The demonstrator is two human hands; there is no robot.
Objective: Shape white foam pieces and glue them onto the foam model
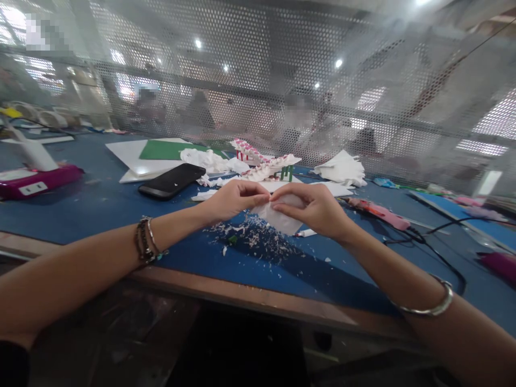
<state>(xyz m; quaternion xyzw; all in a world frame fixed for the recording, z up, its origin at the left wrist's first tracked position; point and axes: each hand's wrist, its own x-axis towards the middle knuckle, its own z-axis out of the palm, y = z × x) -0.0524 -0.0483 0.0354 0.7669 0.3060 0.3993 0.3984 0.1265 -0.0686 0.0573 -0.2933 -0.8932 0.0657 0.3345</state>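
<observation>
My left hand [231, 200] and my right hand [316, 208] meet over the blue table [88, 207]. Both pinch a small piece of white paper [278, 217], thumbs and forefingers pressed together at its upper edge. The paper hangs down between the hands. Under it lies a scatter of white paper scraps [252, 236]. A thin white stick [305, 233] lies just below my right hand. Dark bead bracelets sit on my left wrist and a silver bangle on my right.
A black phone [172, 180] lies left of the hands. Behind stand white and green sheets [161, 151], crumpled paper [342, 167] and a small pink-and-white paper model [264, 161]. A pink glue gun [381, 214] with black cable lies right. A perforated screen [258, 80] rises behind.
</observation>
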